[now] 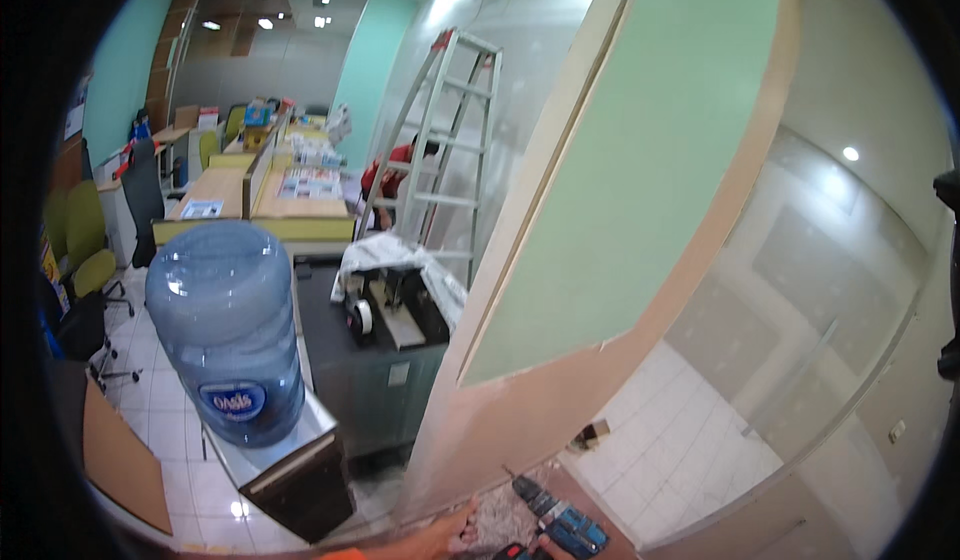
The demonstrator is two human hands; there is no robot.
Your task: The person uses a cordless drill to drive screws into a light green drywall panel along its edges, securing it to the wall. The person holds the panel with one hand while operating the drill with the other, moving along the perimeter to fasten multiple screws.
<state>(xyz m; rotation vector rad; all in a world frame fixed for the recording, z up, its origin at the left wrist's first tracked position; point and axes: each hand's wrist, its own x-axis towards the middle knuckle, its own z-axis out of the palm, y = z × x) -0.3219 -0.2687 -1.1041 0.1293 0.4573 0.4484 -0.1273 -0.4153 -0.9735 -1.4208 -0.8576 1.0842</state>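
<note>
At the bottom edge, my left hand is beside the lower edge of the pink-painted partition, its fingers slightly bent and apart, with nothing visible in them. To its right, my right hand grips a blue and black cordless drill, bit pointing up-left toward the partition's foot; much of that hand is cut off by the frame. A pale, rough patch lies between my hands and the drill. The partition's upper part carries a light green panel.
A large water bottle stands on a dispenser at left, beside a dark cabinet with machine parts on top. Behind are a stepladder, a person in red, desks and chairs. Right of the partition is tiled floor.
</note>
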